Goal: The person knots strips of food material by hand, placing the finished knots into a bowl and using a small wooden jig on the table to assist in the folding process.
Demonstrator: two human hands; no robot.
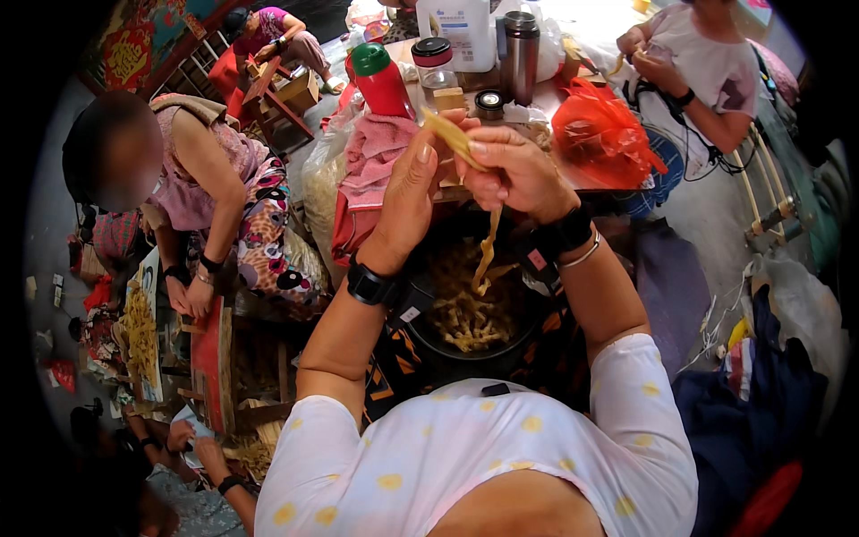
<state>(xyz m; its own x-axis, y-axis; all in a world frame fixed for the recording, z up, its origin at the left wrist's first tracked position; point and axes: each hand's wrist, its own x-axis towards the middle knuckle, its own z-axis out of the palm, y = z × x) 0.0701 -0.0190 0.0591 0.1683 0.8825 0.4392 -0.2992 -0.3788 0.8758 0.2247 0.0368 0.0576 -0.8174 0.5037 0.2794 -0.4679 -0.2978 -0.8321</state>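
Note:
My left hand (413, 179) and my right hand (514, 170) are raised close together in the middle of the view, both closed on a flat, pale yellow strip (447, 132). The thumb of my right hand presses on the strip's lower end, and the fingers of my left hand are partly hidden behind it. A twisted yellow strand (489, 249) dangles below my right hand over a dark round tub (461, 322) that holds many short yellow twisted pieces. I cannot make out whether the strand joins the strip.
Ahead, a cluttered table holds a red bottle (383, 89), jug (456, 36), steel flask (519, 58) and red bag (601, 134). Co-workers sit left (215, 161), behind (277, 36), right (707, 63) and lower left (192, 483). A red bench (213, 367) and dark clothing (743, 412) lie beside me.

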